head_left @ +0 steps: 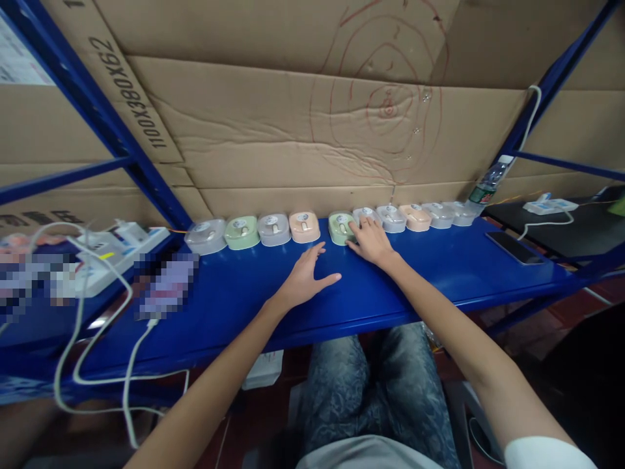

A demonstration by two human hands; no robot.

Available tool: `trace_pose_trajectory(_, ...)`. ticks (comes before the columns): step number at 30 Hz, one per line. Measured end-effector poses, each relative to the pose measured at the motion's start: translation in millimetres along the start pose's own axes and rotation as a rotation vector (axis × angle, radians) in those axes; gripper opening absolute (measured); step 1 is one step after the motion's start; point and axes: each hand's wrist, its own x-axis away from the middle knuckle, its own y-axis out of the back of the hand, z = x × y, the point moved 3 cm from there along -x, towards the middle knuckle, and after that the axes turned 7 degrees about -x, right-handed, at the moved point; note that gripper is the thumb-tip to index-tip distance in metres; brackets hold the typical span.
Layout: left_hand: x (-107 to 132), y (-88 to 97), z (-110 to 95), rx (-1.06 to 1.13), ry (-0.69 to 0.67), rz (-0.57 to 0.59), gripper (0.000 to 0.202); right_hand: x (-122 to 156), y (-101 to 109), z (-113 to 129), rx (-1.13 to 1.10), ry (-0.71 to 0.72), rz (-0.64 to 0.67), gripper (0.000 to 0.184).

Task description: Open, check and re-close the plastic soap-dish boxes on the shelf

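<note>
A row of small rounded plastic boxes with clear lids stands along the back of the blue shelf. My right hand (374,240) is at the right side of a green box (340,228), its fingertips at the lid's edge and its thumb low by the corner. The fingers are apart rather than wrapped round the box. My left hand (307,277) hovers over the blue surface with thumb and fingers spread, holding nothing. Just beyond it sits a peach box (304,227). Further left are a grey box (274,230), another green box (242,232) and a larger-looking grey box (206,236).
Right of my right hand the row continues with a grey box (392,219), a peach box (415,218) and others. A water bottle (489,184) and a dark phone (514,248) lie at the right. White cables (127,384) and a power strip (117,257) occupy the left.
</note>
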Motion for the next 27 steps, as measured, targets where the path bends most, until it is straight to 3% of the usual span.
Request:
trace_pose_trajectory(9,-5.5,9.5,-8.5,-0.384,-0.119,-0.165,0.054,-23.5,-20.2,-4.1,-0.001,-0.050,-0.020,0.052)
trace_pose_trajectory(17,-48.9,26.6,7.3,-0.768,-0.069,-0.140,0.084,1.1,-12.9,3.8,-0.082,-0.013,-0.078,0.060)
trace_pose_trajectory(20,-55.0,21.5,9.0,-0.819,-0.037,-0.108,0.079,20.0,-6.6,8.0,-0.127,0.012,-0.070,0.056)
trace_pose_trajectory(24,-37.8,12.1,-15.7,-0.813,-0.070,-0.139,0.069,49.5,3.3,13.8,-0.236,0.032,-0.037,0.057)
trace_pose_trajectory(27,-16.8,9.7,-43.8,-0.658,-0.190,-0.151,0.066,71.5,11.4,18.4,-0.356,0.039,-0.019,0.076)
